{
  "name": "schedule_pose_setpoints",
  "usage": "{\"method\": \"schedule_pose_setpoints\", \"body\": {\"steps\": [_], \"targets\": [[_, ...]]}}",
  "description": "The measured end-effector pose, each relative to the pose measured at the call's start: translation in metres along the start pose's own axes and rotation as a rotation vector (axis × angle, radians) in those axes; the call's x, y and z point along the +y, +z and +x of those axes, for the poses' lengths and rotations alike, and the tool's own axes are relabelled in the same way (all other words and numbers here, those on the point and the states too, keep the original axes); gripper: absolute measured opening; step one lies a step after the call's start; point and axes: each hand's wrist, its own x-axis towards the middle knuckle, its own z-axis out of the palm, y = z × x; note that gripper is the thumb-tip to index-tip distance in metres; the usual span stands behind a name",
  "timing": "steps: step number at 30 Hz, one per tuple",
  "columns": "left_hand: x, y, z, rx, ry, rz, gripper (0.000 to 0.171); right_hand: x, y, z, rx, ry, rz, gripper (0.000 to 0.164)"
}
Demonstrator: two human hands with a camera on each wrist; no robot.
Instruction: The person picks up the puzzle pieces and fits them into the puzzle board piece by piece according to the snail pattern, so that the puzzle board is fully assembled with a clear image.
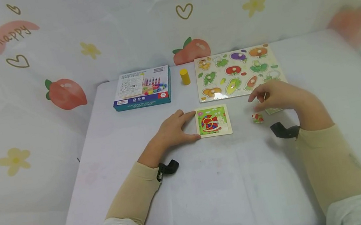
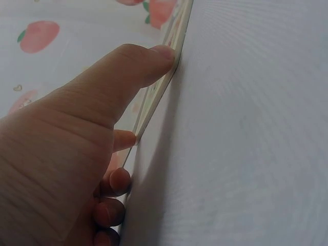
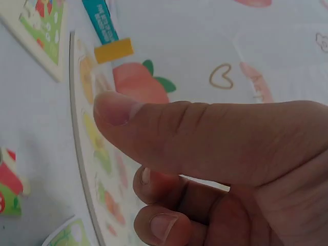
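Note:
A small square puzzle board [image 1: 213,121] with a snail picture lies flat in the middle of the table. My left hand [image 1: 176,129] holds it at its left side, the index fingertip at the far corner and the thumb at the near one. In the left wrist view the thumb [image 2: 138,64] presses the board's edge. My right hand [image 1: 278,95] hovers at the right with fingers bent, thumb and index apart, nothing visible between them. Below it lies a small red-and-green puzzle piece [image 1: 257,118]; another green-printed piece [image 1: 273,110] is partly hidden under the hand.
Behind are a large vegetable puzzle board [image 1: 223,90], a yellow cylinder [image 1: 184,76] and a flat boxed bead set [image 1: 141,88]. The right hand is near the large board's front edge. A fruit-printed cloth [image 1: 138,24] hangs behind the white table [image 1: 221,188].

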Motion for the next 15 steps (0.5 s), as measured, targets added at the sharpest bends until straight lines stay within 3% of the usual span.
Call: {"method": "schedule_pose_setpoints", "body": {"steps": [15], "targets": [[0.001, -0.001, -0.001, 0.007, 0.003, -0.015, 0.092, 0.032, 0.008, 0.008, -0.17, 0.049, 0.065, 0.029]]}}
